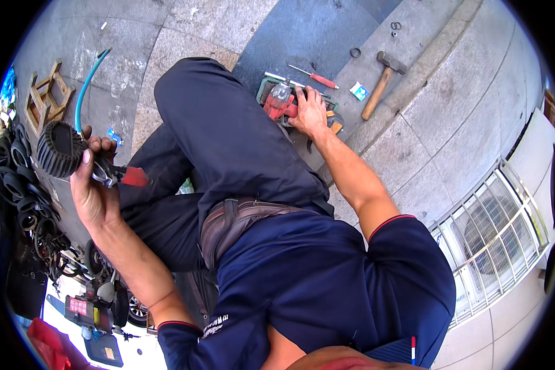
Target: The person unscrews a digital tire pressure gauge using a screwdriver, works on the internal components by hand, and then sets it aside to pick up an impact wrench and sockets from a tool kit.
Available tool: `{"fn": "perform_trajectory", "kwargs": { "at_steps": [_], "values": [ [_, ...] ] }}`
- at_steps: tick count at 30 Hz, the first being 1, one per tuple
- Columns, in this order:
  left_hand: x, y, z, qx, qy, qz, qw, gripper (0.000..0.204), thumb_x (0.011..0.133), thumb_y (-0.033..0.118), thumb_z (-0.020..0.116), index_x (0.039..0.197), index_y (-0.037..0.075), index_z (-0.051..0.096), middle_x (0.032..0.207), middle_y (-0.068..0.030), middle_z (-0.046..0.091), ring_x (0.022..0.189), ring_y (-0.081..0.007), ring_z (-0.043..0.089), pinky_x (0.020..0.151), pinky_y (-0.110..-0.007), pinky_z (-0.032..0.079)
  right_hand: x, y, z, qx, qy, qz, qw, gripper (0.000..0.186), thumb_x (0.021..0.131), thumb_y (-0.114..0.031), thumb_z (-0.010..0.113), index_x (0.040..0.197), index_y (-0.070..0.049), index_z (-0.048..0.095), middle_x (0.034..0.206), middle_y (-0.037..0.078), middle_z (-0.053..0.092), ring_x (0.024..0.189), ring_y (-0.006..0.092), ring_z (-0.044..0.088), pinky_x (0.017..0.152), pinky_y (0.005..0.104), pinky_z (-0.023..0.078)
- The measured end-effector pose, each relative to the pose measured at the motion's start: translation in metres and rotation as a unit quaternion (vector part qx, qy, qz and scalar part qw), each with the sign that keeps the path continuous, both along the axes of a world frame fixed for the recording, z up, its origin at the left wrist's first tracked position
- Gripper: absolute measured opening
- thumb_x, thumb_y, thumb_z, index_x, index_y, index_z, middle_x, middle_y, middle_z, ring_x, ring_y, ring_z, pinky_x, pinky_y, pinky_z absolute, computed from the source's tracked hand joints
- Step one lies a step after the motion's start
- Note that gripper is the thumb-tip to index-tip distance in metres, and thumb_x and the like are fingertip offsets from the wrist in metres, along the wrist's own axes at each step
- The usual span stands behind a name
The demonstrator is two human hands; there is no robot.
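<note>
In my raised left hand (95,179) is a tire inflator gauge (61,149). Its round head has a ribbed black rubber cover, a teal hose (85,92) rises from it, and a red-ended lever (135,177) sticks out toward my leg. My left fingers are wrapped round its body. Beyond my bent knee, my right hand (309,112) reaches down over a green-edged tool tray (262,92). Its fingers are apart and bent among the contents, against a red tool (282,106) with a clear rounded part on top. The fingertips are partly hidden.
A red-handled screwdriver (322,80) lies past the tray. Right of it are a small blue-and-white box (359,91), a wooden-handled hammer (377,92) and several dark rings (355,53). A wooden stool (48,95) and heaped black tires (18,179) stand left; a caged fan unit (490,237) stands right.
</note>
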State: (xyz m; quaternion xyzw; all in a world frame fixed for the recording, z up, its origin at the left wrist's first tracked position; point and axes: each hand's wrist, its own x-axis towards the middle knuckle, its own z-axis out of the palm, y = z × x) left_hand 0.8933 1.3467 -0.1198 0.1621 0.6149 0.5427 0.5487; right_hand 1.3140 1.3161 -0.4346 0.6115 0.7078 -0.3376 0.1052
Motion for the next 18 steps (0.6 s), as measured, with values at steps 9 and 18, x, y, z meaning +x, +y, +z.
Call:
{"fn": "perform_trajectory", "kwargs": {
  "at_steps": [9, 18],
  "values": [
    [0.005, 0.007, 0.006, 0.019, -0.002, -0.022, 1.000, 0.055, 0.093, 0.009, 0.071, 0.139, -0.010, 0.047, 0.109, -0.0137, 0.064, 0.104, -0.0249, 0.063, 0.105, -0.044, 0.045, -0.007, -0.005, -0.006, -0.024, -0.016, 0.005, 1.000, 0.110, 0.061, -0.039, 0.090, 0.152, -0.006, 0.038, 0.150, 0.020, 0.039, 0.141, 0.0404, 0.037, 0.116, 0.0556, 0.034],
    [0.009, 0.006, 0.002, 0.008, 0.030, -0.010, 0.999, 0.056, 0.091, 0.009, 0.073, 0.137, -0.009, 0.048, 0.104, -0.0125, 0.064, 0.102, -0.0248, 0.061, 0.103, -0.044, 0.047, -0.002, 0.017, -0.001, -0.069, -0.010, 0.035, 0.997, 0.118, 0.062, -0.054, 0.089, 0.154, -0.005, 0.034, 0.139, 0.020, 0.049, 0.131, 0.0390, 0.047, 0.108, 0.0543, 0.038]
  ]
}}
